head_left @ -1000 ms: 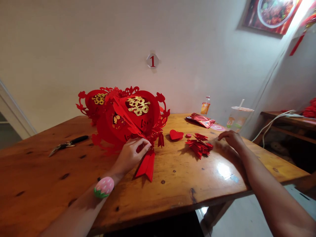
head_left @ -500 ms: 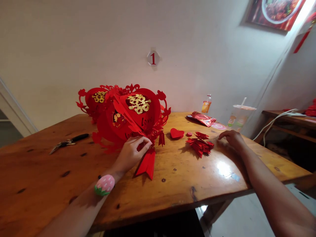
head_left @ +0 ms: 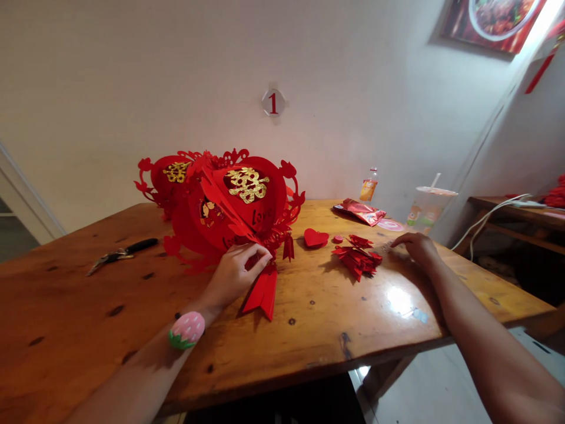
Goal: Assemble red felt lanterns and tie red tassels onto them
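Note:
My left hand [head_left: 242, 268] is closed in a pinch at the lower front of a red paper lantern [head_left: 276, 194], which carries gold characters and the word "Love". Below its fingertips hangs a forked red paper ribbon [head_left: 263, 294]. My right hand [head_left: 417, 248] rests on the table to the right, fingers reaching out over a small scatter of tiny pale pieces [head_left: 386, 247], too small to name. Just left of those lies a pile of folded red paper strips [head_left: 358, 262]. A red paper heart [head_left: 315, 238] and a small pinkish disc [head_left: 338, 239] sit between pile and lantern.
A second red lantern [head_left: 164, 179] stands behind at left. Scissors or pliers with a black handle [head_left: 121, 254] lie on the wooden table [head_left: 309, 341]. Toward the back right are a red packet [head_left: 359, 212], a bottle [head_left: 369, 185] and a plastic cup with a straw [head_left: 428, 209].
My right hand's fingertips have shifted very slightly at the tiny pale pieces, which show a little more. My left hand keeps its pinch at the lantern.

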Action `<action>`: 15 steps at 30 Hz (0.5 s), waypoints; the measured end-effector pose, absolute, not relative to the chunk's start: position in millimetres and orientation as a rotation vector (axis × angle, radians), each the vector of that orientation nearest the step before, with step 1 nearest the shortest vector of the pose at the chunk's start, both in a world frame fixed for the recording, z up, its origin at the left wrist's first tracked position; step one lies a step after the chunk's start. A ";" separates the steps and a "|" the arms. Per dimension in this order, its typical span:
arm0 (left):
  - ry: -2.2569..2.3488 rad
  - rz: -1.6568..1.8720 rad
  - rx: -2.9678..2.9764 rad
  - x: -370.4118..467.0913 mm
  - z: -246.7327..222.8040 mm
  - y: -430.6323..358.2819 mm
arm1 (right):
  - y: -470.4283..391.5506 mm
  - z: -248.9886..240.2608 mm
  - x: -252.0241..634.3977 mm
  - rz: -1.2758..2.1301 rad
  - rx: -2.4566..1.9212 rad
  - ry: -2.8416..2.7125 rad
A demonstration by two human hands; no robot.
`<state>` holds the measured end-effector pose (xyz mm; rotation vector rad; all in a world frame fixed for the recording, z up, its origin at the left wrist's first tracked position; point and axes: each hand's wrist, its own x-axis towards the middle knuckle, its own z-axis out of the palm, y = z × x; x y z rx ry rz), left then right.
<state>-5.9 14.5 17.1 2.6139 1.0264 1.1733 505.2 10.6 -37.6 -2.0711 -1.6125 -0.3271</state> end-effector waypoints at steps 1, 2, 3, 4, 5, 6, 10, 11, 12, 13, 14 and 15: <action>1.028 1.173 2.614 -5.8 17.1 14.6 | 10.9 -38.3 506.3 -0.328 -2.076 -1.604; 1.028 1.172 2.614 -5.7 17.2 14.6 | 11.3 -38.9 507.3 -0.326 -2.077 -1.605; 1.028 1.173 2.614 -5.5 17.2 14.7 | 11.8 -39.4 507.9 -0.323 -2.075 -1.611; 1.028 1.176 2.613 -5.4 17.2 14.7 | 12.3 -39.7 508.3 -0.321 -2.072 -1.618; 1.028 1.179 2.612 -5.4 17.3 14.6 | 12.8 -40.0 508.4 -0.321 -2.068 -1.625; 1.028 1.182 2.611 -5.3 17.4 14.4 | 13.3 -40.1 508.4 -0.321 -2.064 -1.631; 1.028 1.180 2.603 -5.3 18.0 13.6 | 14.0 -39.9 507.6 -0.323 -2.051 -1.645; 1.028 1.179 2.603 -5.3 18.2 13.4 | 13.9 -39.7 507.3 -0.321 -2.049 -1.649; 1.027 1.181 2.603 -5.2 18.3 13.3 | 13.8 -39.4 506.9 -0.317 -2.046 -1.654; 1.026 1.181 2.604 -5.2 18.4 13.3 | 13.6 -39.1 506.5 -0.312 -2.044 -1.660; 1.024 1.180 2.605 -5.1 18.4 13.4 | 13.4 -38.8 506.1 -0.305 -2.041 -1.667; 1.022 1.179 2.604 -5.1 18.3 13.5 | 13.3 -38.5 505.7 -0.299 -2.038 -1.673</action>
